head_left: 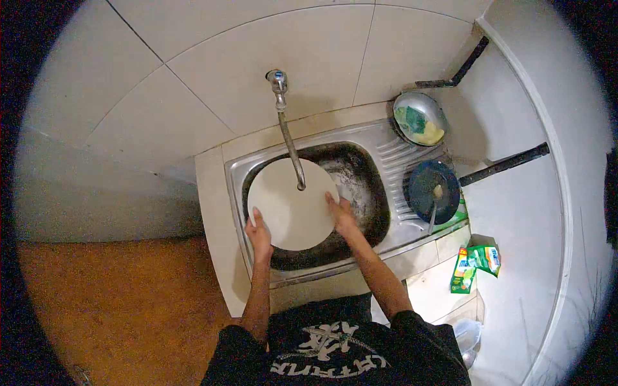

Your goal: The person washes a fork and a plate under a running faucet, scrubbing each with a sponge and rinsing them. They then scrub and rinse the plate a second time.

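Observation:
A large round white plate or lid [293,209] lies level over the left part of the metal sink basin [367,186]. My left hand [259,237] grips its lower left edge, thumb on top. On its right edge is my right hand [342,213], also with the thumb on top and the other fingers partly hidden. The faucet spout [291,145] hangs over the upper middle of the white disc. Whether water runs from it I cannot tell.
On the ribbed drainboard [393,154] at right, a pan [418,101] holds a green and yellow item, and a dark pan [428,193] holds a spoon. Green packets [463,273] and a clear plastic container [468,336] are at lower right.

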A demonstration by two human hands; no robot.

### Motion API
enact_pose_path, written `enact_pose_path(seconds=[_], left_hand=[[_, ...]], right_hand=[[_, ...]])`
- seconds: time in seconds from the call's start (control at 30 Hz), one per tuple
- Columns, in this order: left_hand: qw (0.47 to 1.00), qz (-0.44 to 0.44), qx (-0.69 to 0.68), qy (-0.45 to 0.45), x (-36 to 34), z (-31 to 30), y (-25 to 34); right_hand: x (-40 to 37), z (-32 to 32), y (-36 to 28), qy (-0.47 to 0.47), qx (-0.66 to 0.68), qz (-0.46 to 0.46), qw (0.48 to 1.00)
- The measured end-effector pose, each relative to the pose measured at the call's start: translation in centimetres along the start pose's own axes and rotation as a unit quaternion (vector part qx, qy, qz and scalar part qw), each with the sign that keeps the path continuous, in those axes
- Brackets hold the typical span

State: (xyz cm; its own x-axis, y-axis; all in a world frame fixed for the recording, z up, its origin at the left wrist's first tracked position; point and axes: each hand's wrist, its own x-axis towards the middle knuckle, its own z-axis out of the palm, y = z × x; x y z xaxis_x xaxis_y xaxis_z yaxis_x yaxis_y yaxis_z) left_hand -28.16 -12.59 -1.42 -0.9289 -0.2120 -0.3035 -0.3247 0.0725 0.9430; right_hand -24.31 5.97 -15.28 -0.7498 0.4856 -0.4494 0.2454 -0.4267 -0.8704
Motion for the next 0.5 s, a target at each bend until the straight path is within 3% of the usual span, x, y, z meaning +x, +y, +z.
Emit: enact_pose_path(seconds=[0.03, 0.07, 0.1, 0.13, 0.2, 0.3, 0.37, 0.43, 0.5], left_hand=[[0.995, 0.045, 0.077, 0.038, -0.3, -0.4, 0.4], [0.981, 0.088, 0.154, 0.075, -0.4, -0.7, 0.5], [0.981, 0.09, 0.156, 0.076, -0.4, -1.0, 0.4], [0.988, 0.093, 0.096, 0.078, -0.2, -1.3, 0.3], [0.992, 0.098, -0.025, 0.08, 0.2, -1.9, 0.1], [0.991, 0.122, -0.035, 0.05, 1.0, -3.8, -0.2], [0.992, 0.114, -0.012, 0.062, 1.5, -4.8, -0.5], [0.992, 0.106, 0.01, 0.073, 1.5, -4.9, 0.1], [0.989, 0.126, 0.005, 0.08, 0.7, -4.5, 1.8]], right_hand=[[0.7, 0.9, 0.7, 0.045, -0.077, -0.061, 0.994], [1.5, 1.7, 1.6, 0.045, -0.075, -0.06, 0.994], [2.1, 2.5, 2.1, 0.075, -0.175, -0.091, 0.977], [2.7, 3.2, 2.6, 0.104, -0.272, -0.121, 0.949], [1.9, 4.9, -0.5, 0.077, -0.303, -0.129, 0.941], [-0.8, 7.7, -6.1, 0.065, -0.375, -0.136, 0.915], [-0.7, 8.4, -6.0, 0.082, -0.413, -0.137, 0.897], [0.4, 8.3, -3.8, 0.067, -0.499, -0.263, 0.823], [0.2, 8.3, -4.6, 0.041, -0.489, -0.237, 0.838]])
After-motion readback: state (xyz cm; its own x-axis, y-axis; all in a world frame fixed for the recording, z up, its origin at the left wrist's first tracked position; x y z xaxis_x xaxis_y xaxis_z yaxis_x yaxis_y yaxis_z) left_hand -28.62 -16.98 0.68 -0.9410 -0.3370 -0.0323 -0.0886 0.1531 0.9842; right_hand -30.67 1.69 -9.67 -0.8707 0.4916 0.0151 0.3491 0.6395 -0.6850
